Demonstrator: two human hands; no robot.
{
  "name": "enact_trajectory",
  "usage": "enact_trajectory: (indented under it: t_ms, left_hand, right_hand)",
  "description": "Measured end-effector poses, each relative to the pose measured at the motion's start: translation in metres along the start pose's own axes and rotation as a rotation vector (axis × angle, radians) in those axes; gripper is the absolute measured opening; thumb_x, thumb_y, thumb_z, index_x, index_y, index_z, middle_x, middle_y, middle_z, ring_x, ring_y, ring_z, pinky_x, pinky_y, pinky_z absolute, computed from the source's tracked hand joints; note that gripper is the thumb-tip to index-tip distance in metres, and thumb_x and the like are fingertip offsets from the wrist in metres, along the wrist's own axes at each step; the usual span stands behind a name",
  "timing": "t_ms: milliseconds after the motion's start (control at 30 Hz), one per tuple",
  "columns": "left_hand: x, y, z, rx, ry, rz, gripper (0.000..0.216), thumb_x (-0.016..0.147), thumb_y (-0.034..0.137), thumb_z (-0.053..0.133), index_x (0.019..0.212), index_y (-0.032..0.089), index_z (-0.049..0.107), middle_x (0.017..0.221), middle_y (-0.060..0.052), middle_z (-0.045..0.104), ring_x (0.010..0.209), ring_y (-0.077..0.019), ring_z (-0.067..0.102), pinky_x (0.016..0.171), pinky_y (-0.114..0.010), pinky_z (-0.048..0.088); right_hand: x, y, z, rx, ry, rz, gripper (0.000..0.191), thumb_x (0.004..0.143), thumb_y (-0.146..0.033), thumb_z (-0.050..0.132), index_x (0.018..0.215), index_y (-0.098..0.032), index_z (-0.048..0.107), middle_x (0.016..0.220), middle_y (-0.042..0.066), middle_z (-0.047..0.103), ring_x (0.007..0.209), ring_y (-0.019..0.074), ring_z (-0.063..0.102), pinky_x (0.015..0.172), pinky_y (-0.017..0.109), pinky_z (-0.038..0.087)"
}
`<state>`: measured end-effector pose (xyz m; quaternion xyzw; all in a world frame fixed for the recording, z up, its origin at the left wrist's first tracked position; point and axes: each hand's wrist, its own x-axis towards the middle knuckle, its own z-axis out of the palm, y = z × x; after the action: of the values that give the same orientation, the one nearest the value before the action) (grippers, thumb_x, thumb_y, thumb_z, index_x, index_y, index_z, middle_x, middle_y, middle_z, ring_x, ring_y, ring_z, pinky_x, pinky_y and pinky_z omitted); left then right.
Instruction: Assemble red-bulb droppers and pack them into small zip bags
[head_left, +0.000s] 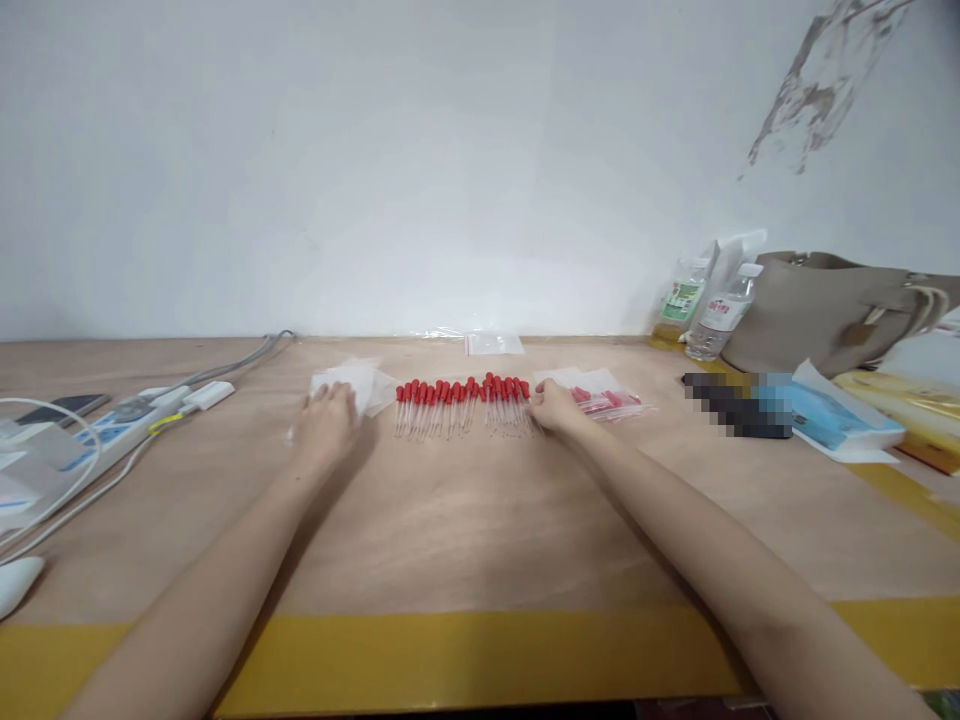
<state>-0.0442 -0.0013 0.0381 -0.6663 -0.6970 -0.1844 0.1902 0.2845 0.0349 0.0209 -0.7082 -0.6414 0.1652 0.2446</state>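
Note:
A row of droppers [442, 400] with red rubber bulbs and thin clear tubes lies on the table, bulbs toward the wall. My right hand [559, 408] is at the row's right end, its fingertips pinched at the last dropper [526, 392]; the hand partly hides that dropper. To the left of the row, my left hand [328, 422] rests on a loose stack of clear plastic bags [352, 382], fingers lying over them. Just beyond my right hand are filled bags [609, 398] with red-bulbed droppers inside.
A single clear bag [495, 345] lies by the wall. At left are a power strip [112, 435], cables and a phone [64, 410]. Two bottles [724, 312], a grey handbag [825, 310], a blurred-out dark object and a blue packet [844, 415] stand or lie at right.

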Motion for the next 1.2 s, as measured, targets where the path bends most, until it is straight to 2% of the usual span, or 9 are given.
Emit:
enact_trajectory:
  t_ms: [67,133,300,433,600,733,867,1067,1200]
  left_hand:
    - [-0.013,0.025,-0.008,-0.152,0.031,0.276,0.047,0.09,0.027,0.019,0.118,0.007,0.051,0.123,-0.015,0.052,0.121,-0.0248,0.04,0.101,-0.041,0.029]
    - [-0.031,0.05,-0.012,-0.302,-0.094,0.579,0.046,0.092,0.032,0.02,0.125,0.012,0.045,0.132,-0.009,0.044,0.126,-0.0194,0.033,0.104,-0.037,0.027]
    - [-0.062,0.08,-0.014,-0.473,-0.462,0.852,0.048,0.092,0.041,0.024,0.132,0.018,0.036,0.139,-0.005,0.034,0.131,-0.0167,0.024,0.108,-0.036,0.022]
    - [-0.063,0.08,-0.016,-0.538,-0.496,0.812,0.049,0.091,0.045,0.028,0.135,0.023,0.032,0.142,-0.004,0.027,0.133,-0.0185,0.016,0.108,-0.04,0.019]
    - [-0.065,0.084,-0.016,-0.515,-0.568,0.84,0.045,0.092,0.043,0.022,0.134,0.028,0.031,0.144,-0.002,0.022,0.134,-0.0194,0.014,0.109,-0.043,0.011]
    - [-0.071,0.093,-0.017,-0.481,-0.58,0.91,0.052,0.09,0.049,0.027,0.138,0.028,0.021,0.146,-0.003,0.014,0.134,-0.0229,0.008,0.109,-0.045,0.007]
    - [-0.073,0.096,-0.019,-0.469,-0.594,0.901,0.052,0.09,0.049,0.026,0.138,0.029,0.02,0.146,-0.002,0.013,0.134,-0.023,0.008,0.109,-0.044,0.005]
    - [-0.069,0.098,-0.017,-0.549,-0.609,0.8,0.045,0.093,0.041,0.017,0.135,0.03,0.028,0.143,0.001,0.024,0.133,-0.0162,0.017,0.109,-0.039,0.011]
    - [-0.068,0.1,-0.015,-0.543,-0.58,0.779,0.044,0.093,0.041,0.022,0.134,0.029,0.031,0.141,0.001,0.029,0.132,-0.016,0.021,0.109,-0.039,0.013]
  right_hand:
    - [0.002,-0.001,-0.001,0.015,-0.027,0.008,0.034,0.069,-0.022,0.061,0.1,-0.012,0.05,0.097,0.015,0.061,0.091,0.0243,0.057,0.072,0.028,0.042]
    - [0.002,0.001,-0.002,0.045,-0.035,0.007,0.033,0.071,-0.022,0.058,0.101,-0.01,0.049,0.092,0.015,0.062,0.087,0.0237,0.058,0.071,0.028,0.043]
    - [-0.007,0.01,-0.012,0.183,0.016,-0.045,0.044,0.078,-0.023,0.047,0.119,-0.012,0.036,0.075,0.005,0.061,0.069,0.0164,0.059,0.062,0.025,0.045]
    - [-0.033,0.019,-0.016,0.674,-0.017,-0.084,0.066,0.072,-0.025,0.051,0.129,-0.016,0.019,0.052,-0.009,0.048,0.044,0.0115,0.049,0.046,0.023,0.044]
    - [-0.071,0.03,-0.006,1.105,-0.025,0.035,0.094,0.059,-0.021,0.062,0.133,-0.022,0.004,0.055,-0.011,0.05,0.049,0.012,0.056,0.048,0.024,0.051]
    - [-0.083,0.035,-0.001,1.136,0.054,0.053,0.095,0.059,-0.019,0.062,0.133,-0.025,0.003,0.057,-0.011,0.049,0.05,0.0114,0.058,0.05,0.025,0.053]
    - [-0.083,0.034,-0.001,1.128,0.121,0.058,0.089,0.059,-0.018,0.062,0.131,-0.024,0.009,0.059,-0.011,0.049,0.05,0.011,0.058,0.05,0.026,0.054]
    - [-0.086,0.032,0.003,1.183,0.099,0.027,0.067,0.062,-0.027,0.066,0.114,-0.025,0.023,0.064,-0.009,0.052,0.053,0.0119,0.061,0.055,0.028,0.055]
    - [-0.084,0.036,0.001,1.203,0.113,0.031,0.056,0.065,-0.03,0.064,0.106,-0.025,0.027,0.063,-0.009,0.053,0.051,0.0117,0.061,0.055,0.028,0.055]
